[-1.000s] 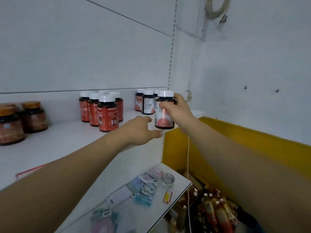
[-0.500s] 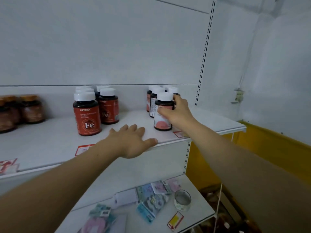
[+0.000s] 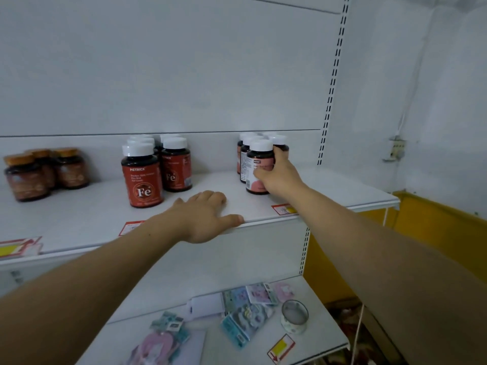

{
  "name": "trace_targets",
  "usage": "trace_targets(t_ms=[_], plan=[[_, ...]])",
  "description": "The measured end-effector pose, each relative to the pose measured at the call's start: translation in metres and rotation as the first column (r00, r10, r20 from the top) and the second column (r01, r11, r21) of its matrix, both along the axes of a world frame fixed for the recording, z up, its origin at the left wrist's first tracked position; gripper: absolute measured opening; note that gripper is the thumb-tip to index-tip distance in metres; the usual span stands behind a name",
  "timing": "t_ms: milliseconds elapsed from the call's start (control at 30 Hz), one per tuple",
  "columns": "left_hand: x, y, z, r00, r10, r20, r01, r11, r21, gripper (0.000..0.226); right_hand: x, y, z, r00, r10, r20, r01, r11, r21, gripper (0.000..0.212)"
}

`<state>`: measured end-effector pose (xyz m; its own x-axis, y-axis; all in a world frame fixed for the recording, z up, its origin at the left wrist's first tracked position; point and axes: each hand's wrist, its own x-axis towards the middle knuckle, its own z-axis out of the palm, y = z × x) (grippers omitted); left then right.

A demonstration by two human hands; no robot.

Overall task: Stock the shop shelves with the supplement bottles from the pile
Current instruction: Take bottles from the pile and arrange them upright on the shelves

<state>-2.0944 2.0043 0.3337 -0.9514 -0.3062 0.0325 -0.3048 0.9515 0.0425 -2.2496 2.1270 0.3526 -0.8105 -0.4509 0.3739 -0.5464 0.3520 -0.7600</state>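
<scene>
My right hand point(image 3: 280, 173) grips a dark supplement bottle with a white cap and pink label point(image 3: 259, 164), standing on the white shelf point(image 3: 100, 214) at the front of a group of like bottles point(image 3: 246, 154). My left hand point(image 3: 208, 216) rests flat on the shelf's front edge, fingers spread, holding nothing. To its left stands a cluster of red-labelled "Fe" bottles point(image 3: 142, 177) with white caps. The pile of bottles is out of view.
Brown jars with orange lids point(image 3: 44, 171) stand at the shelf's far left. Price tags point(image 3: 283, 208) line the front edge. The lower shelf point(image 3: 321, 346) holds flat packets point(image 3: 245, 320) and a tape roll point(image 3: 294, 316). A yellow panel point(image 3: 434, 233) lies to the right.
The right hand carried the pink-labelled bottle from the shelf's edge back against the group and set it upright. The left hand has flattened on the shelf edge. The view has shifted.
</scene>
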Motion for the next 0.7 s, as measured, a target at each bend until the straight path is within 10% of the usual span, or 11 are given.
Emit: trace_targets(t_ms=[267, 700], plan=[[0.016, -0.003, 0.025, 1.000, 0.003, -0.011, -0.003, 0.999, 0.033, 0.080, 0.026, 0.001, 0.043, 0.968, -0.082, -0.239, 0.117, 0.984, 0.134, 0.082], [0.292, -0.148, 0.057, 0.934, 0.235, -0.270, -0.177, 0.959, 0.223, 0.068, 0.285, -0.213, 0.108, 0.778, 0.485, -0.399, -0.277, 0.835, 0.476, 0.069]])
